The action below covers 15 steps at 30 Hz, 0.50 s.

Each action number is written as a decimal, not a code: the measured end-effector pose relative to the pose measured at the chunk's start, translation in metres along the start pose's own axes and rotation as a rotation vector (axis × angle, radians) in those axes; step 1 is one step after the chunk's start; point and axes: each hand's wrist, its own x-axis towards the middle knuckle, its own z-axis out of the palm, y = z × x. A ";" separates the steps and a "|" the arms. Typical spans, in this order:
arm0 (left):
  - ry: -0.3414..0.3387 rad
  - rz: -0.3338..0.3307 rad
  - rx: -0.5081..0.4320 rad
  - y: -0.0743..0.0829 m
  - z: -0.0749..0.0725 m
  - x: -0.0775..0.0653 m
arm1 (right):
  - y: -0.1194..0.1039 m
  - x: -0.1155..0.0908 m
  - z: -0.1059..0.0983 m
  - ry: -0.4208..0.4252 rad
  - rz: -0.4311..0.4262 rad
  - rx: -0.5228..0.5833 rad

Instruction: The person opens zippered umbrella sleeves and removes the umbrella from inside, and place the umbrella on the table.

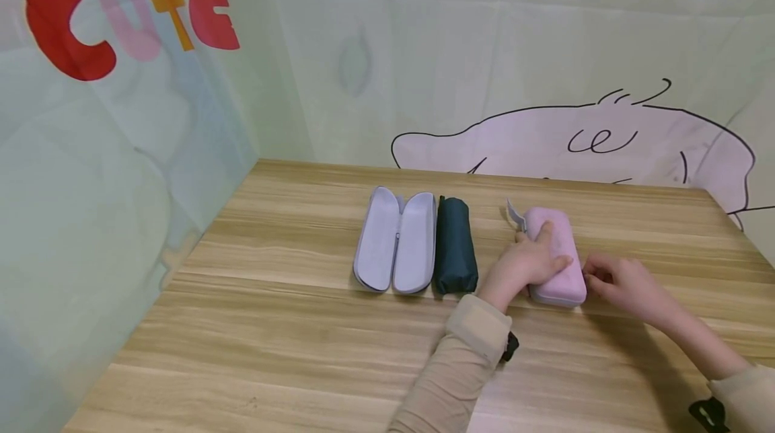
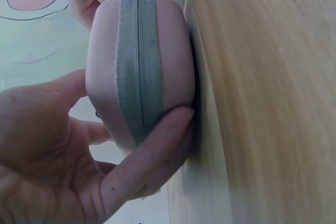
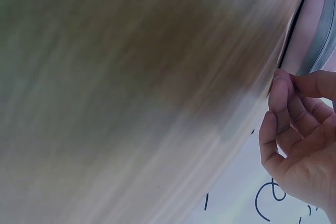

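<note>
A pink hard case [image 1: 554,255] with a grey zip band [image 2: 139,61] round its side lies closed on the right half of the table. My left hand [image 1: 525,266] grips it from the left, its thumb and fingers on both broad faces in the left wrist view. At the case's right side, my right hand [image 1: 626,285] has thumb and index finger pinched together by the zip, apparently on the zipper pull, which the fingertips mostly hide. A grey strap [image 1: 515,215] sticks up from the case's far left corner.
Left of my hands, a dark green folded umbrella [image 1: 455,245] lies beside an open case with a pale lilac lining [image 1: 379,238]. They rest on a wood-grain table [image 1: 254,339]. A printed cloth [image 1: 448,36] hangs behind the table and along its left side.
</note>
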 end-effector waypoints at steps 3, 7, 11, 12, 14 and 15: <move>-0.004 -0.003 -0.017 0.000 0.001 0.000 | -0.002 -0.001 -0.001 -0.003 0.005 -0.004; -0.001 0.003 -0.009 -0.001 0.001 0.001 | -0.002 -0.003 0.000 0.007 -0.005 -0.015; 0.003 0.007 0.003 -0.001 0.001 0.001 | -0.002 -0.003 0.001 0.013 -0.007 -0.031; 0.002 0.007 0.002 -0.001 0.001 0.001 | -0.002 -0.003 0.001 0.014 -0.005 -0.037; 0.000 0.007 -0.002 -0.001 0.000 0.001 | -0.002 -0.003 0.001 0.013 -0.004 -0.041; -0.002 0.006 -0.004 -0.001 0.000 0.001 | -0.002 -0.004 0.001 0.011 -0.006 -0.043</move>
